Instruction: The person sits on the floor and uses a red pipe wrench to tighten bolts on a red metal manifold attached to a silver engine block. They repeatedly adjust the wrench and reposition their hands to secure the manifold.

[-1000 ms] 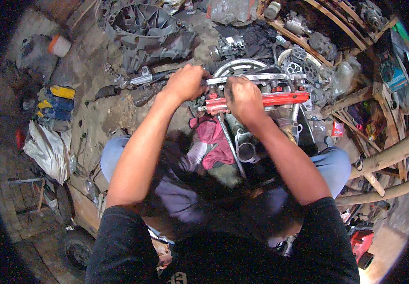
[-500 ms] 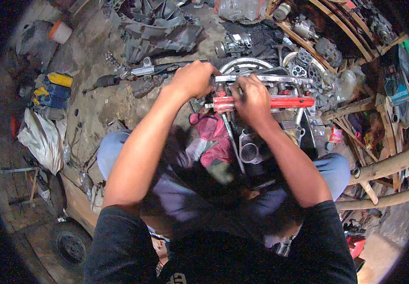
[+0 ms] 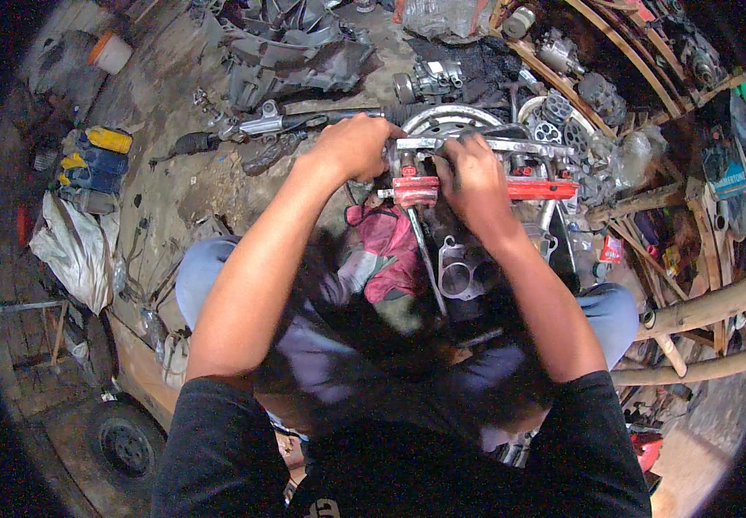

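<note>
A long silver metal part (image 3: 511, 145) lies crosswise before me, with a red bar (image 3: 541, 189) along its near side. My left hand (image 3: 357, 148) is closed round the left end of the silver part, its fingertips partly hidden. My right hand (image 3: 478, 180) bends over the middle, fingers curled at the silver edge and thumb down toward the red bar. Whatever is in its fingertips is too dark to make out. Below hang a pink and grey cloth (image 3: 388, 250) and a flat metal gasket-like plate (image 3: 457, 274) with round holes.
Beyond the part stands a pale wheel rim (image 3: 449, 116). Engine parts (image 3: 432, 82) and a large grey housing (image 3: 295, 65) lie on the dirty floor. Wooden poles (image 3: 705, 306) are at the right; a white sack (image 3: 79, 250) and a tyre (image 3: 127, 445) at the left.
My right hand has slid a little to the right along the silver part, uncovering more of the red bar's left end. My left hand keeps its place.
</note>
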Demonstrator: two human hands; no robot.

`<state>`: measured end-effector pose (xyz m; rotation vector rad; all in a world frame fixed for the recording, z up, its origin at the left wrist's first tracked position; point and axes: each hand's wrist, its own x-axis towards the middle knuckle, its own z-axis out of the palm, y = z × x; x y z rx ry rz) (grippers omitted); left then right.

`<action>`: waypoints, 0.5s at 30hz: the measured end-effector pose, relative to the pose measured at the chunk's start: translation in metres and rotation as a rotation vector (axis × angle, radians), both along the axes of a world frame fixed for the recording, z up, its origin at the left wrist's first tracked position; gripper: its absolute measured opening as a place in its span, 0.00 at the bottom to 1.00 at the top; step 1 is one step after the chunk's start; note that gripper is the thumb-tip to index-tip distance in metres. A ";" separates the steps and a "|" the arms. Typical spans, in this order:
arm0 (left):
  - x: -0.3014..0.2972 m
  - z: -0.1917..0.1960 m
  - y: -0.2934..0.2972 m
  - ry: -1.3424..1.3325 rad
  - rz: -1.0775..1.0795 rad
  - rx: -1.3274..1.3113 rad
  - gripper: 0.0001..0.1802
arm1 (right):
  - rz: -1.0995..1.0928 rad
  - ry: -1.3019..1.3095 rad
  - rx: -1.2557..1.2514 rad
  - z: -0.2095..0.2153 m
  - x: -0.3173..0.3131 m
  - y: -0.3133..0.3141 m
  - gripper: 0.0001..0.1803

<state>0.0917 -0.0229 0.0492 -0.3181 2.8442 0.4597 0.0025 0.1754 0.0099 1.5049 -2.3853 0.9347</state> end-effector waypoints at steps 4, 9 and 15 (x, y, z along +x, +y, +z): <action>0.003 0.008 0.004 -0.006 0.002 -0.005 0.31 | 0.011 0.086 -0.020 -0.004 0.003 0.004 0.08; 0.002 0.002 0.002 0.002 -0.005 -0.017 0.30 | -0.026 0.084 -0.049 -0.006 0.007 -0.002 0.06; -0.001 0.003 0.002 -0.042 -0.004 -0.022 0.31 | -0.020 0.002 -0.070 -0.018 0.003 -0.003 0.06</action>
